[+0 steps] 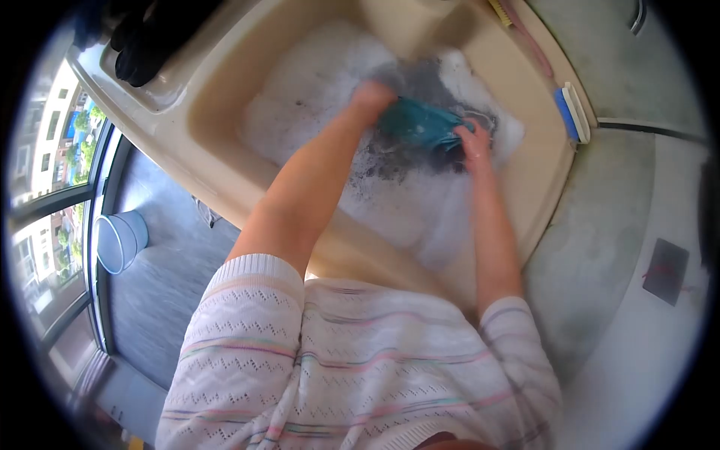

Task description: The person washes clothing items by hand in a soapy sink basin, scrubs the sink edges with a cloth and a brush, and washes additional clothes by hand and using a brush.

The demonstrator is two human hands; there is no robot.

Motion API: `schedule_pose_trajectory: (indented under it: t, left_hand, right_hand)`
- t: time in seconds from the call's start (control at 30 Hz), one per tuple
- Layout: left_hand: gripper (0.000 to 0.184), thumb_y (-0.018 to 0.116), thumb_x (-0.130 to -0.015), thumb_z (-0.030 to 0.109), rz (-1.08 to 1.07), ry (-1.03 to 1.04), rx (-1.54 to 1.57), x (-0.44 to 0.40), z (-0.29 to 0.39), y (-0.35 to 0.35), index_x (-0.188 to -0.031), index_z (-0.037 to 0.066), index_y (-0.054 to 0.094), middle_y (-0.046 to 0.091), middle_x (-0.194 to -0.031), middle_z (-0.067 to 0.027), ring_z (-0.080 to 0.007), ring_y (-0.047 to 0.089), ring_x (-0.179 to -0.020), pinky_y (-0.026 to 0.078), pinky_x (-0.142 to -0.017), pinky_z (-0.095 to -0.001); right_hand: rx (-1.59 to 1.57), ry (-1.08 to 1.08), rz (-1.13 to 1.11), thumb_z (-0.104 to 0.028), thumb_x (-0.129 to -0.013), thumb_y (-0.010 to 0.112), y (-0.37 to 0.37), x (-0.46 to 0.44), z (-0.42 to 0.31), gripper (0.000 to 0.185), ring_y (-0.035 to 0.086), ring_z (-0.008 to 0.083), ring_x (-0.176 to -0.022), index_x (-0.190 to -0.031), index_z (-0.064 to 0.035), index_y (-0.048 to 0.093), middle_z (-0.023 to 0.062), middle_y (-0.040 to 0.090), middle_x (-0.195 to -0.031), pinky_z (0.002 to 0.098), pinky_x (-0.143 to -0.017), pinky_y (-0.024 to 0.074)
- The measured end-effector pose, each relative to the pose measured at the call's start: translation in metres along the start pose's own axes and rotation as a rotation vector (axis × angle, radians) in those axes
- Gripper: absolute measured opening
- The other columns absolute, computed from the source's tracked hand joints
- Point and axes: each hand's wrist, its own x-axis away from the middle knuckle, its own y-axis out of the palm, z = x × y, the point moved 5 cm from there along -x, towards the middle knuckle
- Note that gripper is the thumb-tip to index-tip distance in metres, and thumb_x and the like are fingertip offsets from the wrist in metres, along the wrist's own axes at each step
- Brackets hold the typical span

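A wet teal cloth (420, 124) is stretched between my two hands over the sudsy water. My left hand (373, 100) is closed on its left end, a little blurred and with the fingers partly hidden. At the right end, my right hand (472, 139) grips the fabric between thumb and fingers. Around the cloth, white foam (300, 97) covers much of the water, with a dark patch of water showing beneath it. All of this lies inside a deep beige sink (217, 112).
A blue-and-white scrubbing brush (572, 114) rests on the sink's right rim, and a pink-handled brush (529, 37) lies farther back. Dark items (142, 56) sit on the left ledge. A light blue bucket (121, 241) stands on the floor by the window.
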Motion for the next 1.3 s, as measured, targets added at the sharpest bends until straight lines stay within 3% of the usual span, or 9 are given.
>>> schedule_pose_trajectory:
  t: [0.17, 0.3, 0.4, 0.6, 0.7, 0.83, 0.93, 1.13, 1.3]
  left_hand:
    - [0.041, 0.048, -0.084, 0.037, -0.085, -0.34, 0.525, 0.051, 0.031, 0.029, -0.108, 0.004, 0.05, 0.054, -0.106, -0.0135, -0.0342, 0.05, -0.1, 0.04, -0.076, -0.0584]
    - [0.031, 0.037, -0.089, 0.035, -0.306, -0.115, 0.876, 0.017, 0.017, 0.046, -0.098, 0.009, 0.052, 0.054, -0.103, -0.0097, -0.0209, 0.051, -0.094, 0.04, -0.082, -0.0418]
    - [0.028, 0.045, -0.082, 0.031, -0.091, 0.145, 0.079, 0.003, 0.024, 0.042, -0.09, 0.006, 0.056, 0.057, -0.094, -0.01, -0.0209, 0.055, -0.09, 0.044, -0.077, -0.0373]
    - [0.02, 0.054, -0.076, 0.026, 0.106, 0.403, -1.191, 0.017, 0.061, 0.065, -0.079, 0.011, 0.067, 0.063, -0.085, -0.011, -0.0226, 0.061, -0.085, 0.048, -0.075, -0.0264]
    - [0.019, 0.058, -0.073, 0.023, 0.104, -0.126, 0.065, 0.012, 0.038, 0.038, -0.082, 0.009, 0.066, 0.063, -0.087, -0.0114, -0.0227, 0.06, -0.086, 0.047, -0.077, -0.0285]
    - [0.031, 0.066, -0.065, 0.019, 0.085, 0.498, -1.091, 0.031, 0.061, 0.05, -0.086, -0.003, 0.062, 0.062, -0.09, -0.0154, -0.0245, 0.059, -0.09, 0.046, -0.08, -0.0365]
    - [0.031, 0.066, -0.065, 0.021, 0.166, -0.091, 0.328, 0.038, 0.058, 0.05, -0.085, -0.003, 0.061, 0.062, -0.09, -0.0171, -0.0265, 0.059, -0.09, 0.046, -0.08, -0.0369]
    - [0.035, 0.068, -0.068, 0.03, -0.017, 0.148, -0.549, 0.051, 0.066, 0.015, -0.092, 0.005, 0.062, 0.059, -0.099, -0.0135, -0.0209, 0.053, -0.101, 0.049, -0.07, -0.0341]
    - [0.039, 0.065, -0.067, 0.039, 0.029, -0.406, 0.448, 0.041, 0.03, 0.04, -0.089, 0.006, 0.063, 0.06, -0.098, -0.0089, -0.0093, 0.053, -0.1, 0.048, -0.073, -0.0288]
  right_hand:
    - [-0.125, -0.071, -0.025, -0.019, -0.071, 0.067, 0.042, 0.003, -0.013, 0.028, 0.053, 0.0121, -0.067, -0.091, -0.0017, 0.058, 0.0029, 0.058, -0.08, 0.0258, -0.058, 0.0428]
    - [0.23, -0.467, 0.01, -0.022, -0.072, 0.065, 0.116, 0.056, -0.084, 0.022, 0.054, 0.0149, -0.061, -0.076, -0.0025, 0.057, 0.0096, 0.056, -0.064, 0.0297, -0.056, 0.0427]
    - [0.447, -0.864, 0.114, -0.026, -0.072, 0.063, 0.138, 0.069, -0.098, 0.028, 0.058, 0.0265, -0.065, -0.078, 0.0005, 0.058, 0.0164, 0.059, -0.069, 0.034, -0.06, 0.0445]
    - [0.599, -0.554, 0.405, -0.034, -0.072, 0.06, 0.072, -0.044, -0.051, 0.037, 0.057, 0.0349, -0.073, -0.085, 0.0015, 0.061, 0.0208, 0.06, -0.079, 0.0379, -0.067, 0.0447]
    - [0.547, -0.618, 0.261, -0.031, -0.074, 0.06, 0.103, 0.031, -0.082, 0.034, 0.052, 0.0317, -0.063, -0.082, 0.002, 0.06, 0.0173, 0.059, -0.071, 0.0353, -0.062, 0.0437]
    - [0.231, -0.462, 0.221, -0.025, -0.078, 0.058, 0.084, -0.01, -0.03, 0.028, 0.046, 0.0184, -0.057, -0.082, 0.0024, 0.058, 0.0097, 0.057, -0.068, 0.0318, -0.056, 0.041]
    - [0.075, -0.111, 0.045, -0.024, -0.08, 0.059, 0.038, -0.036, 0.013, 0.028, 0.05, 0.0138, -0.069, -0.088, 0.0033, 0.058, 0.0078, 0.058, -0.081, 0.0298, -0.06, 0.0419]
    - [-0.043, 0.048, 0.172, -0.022, -0.078, 0.062, -0.008, -0.027, 0.013, 0.03, 0.052, 0.0135, -0.077, -0.092, 0.0037, 0.057, 0.0071, 0.058, -0.085, 0.0278, -0.066, 0.0431]
    - [0.056, -0.291, -0.012, -0.024, -0.078, 0.062, 0.097, 0.039, -0.065, 0.029, 0.055, 0.0156, -0.075, -0.091, 0.0018, 0.058, 0.0091, 0.059, -0.083, 0.0285, -0.067, 0.044]
